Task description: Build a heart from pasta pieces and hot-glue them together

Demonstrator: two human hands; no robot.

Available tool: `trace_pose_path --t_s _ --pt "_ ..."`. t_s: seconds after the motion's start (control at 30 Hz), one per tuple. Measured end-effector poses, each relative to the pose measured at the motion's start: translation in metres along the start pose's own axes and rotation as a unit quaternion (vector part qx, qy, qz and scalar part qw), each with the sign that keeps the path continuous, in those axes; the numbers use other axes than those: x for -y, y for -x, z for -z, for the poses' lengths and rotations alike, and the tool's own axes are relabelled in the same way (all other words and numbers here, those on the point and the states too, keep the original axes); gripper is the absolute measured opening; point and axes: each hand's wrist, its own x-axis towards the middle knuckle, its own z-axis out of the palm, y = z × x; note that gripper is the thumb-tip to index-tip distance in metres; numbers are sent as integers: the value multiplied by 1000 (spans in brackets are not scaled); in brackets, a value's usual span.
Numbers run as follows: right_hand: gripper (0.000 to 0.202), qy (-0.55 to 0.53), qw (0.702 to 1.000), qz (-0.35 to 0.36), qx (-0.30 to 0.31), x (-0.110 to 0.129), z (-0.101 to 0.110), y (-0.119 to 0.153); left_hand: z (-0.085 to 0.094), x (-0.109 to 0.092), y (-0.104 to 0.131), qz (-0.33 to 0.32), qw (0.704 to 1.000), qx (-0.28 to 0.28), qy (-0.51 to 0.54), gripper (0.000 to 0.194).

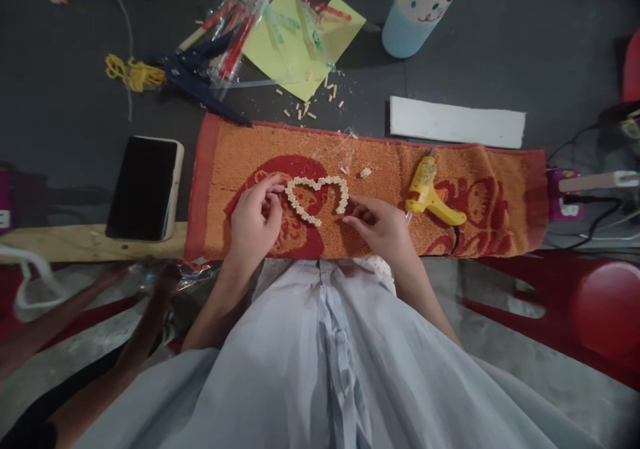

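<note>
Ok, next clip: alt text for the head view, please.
Two bare hands, left hand and right hand, touch an unfinished heart outline of small cream-white pieces lying on an orange-red towel. A yellow glue gun lies to the right on the towel; a dark phone leans on the left.

Dim, warm light falls on the towel; the dark floor around it fades toward black. Edges curve with wide-angle distortion, and the arms at lower left are blurred
</note>
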Motion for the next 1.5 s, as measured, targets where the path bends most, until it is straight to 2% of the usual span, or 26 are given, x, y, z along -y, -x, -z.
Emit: trace_pose_path --t_s 0.13,0.33,0.63,1.07,1.2,1.5 --pt "31 -35 999 16 -10 3 0 7 2 -1 4 10 1000 6 18 36" --pt "31 -47 999 10 1 6 1 9 1 -2 8 23 997 16 74 36" --pt "34 -65 998 -6 -1 6 -2 9 -1 0 9 21 995 11 92 37" --pt "35 -80 997 -1 21 5 0 7 0 0 8 24 996 15 81 37" --pt "34 -77 997 -9 10 4 -1 7 0 -3 10 18 997 20 70 40" --pt "31 -38 999 -8 -24 6 -3 14 5 -8 16 -21 1000 7 10 32"
